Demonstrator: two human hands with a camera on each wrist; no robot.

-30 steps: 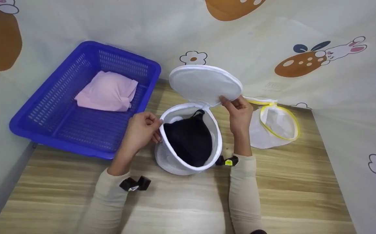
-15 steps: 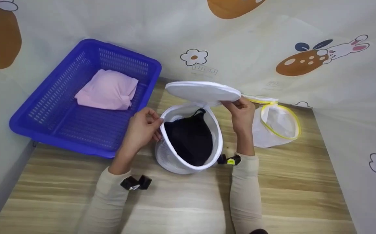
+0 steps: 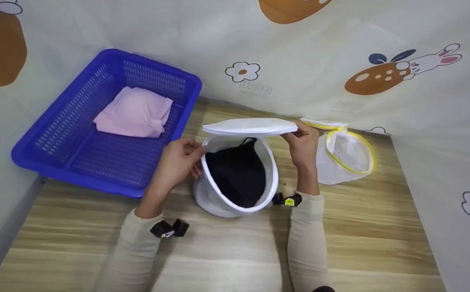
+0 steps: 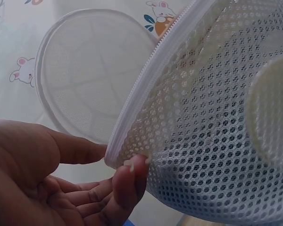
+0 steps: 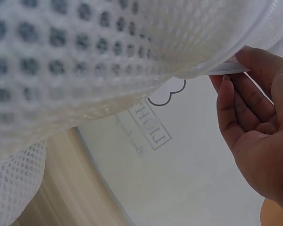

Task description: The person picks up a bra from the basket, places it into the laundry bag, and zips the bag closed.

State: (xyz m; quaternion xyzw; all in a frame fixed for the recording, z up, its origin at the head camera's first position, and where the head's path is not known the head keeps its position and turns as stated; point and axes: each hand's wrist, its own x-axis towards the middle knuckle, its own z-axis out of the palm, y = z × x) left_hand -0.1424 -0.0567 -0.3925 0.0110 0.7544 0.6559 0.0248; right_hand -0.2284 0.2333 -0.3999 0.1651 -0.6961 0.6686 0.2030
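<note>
A white mesh laundry bag stands upright in the middle of the table, its round zip mouth facing up. Inside lies a black bra with a strap loop at the back. At the bag's left rim, my left hand pinches the zip edge between thumb and fingers. My right hand grips the right edge of the round lid, which is tipped forward over the back of the mouth. In the right wrist view, thumb and fingers close on the lid's edge.
A blue plastic basket stands at the left with a folded pink bra in it. Right of the bag sits a second mesh bag with yellow trim, its mouth open. A printed cloth wall rises behind the wooden table.
My right hand has swung the lid from nearly upright down toward the mouth, now close to level. The left hand has kept its grip on the rim.
</note>
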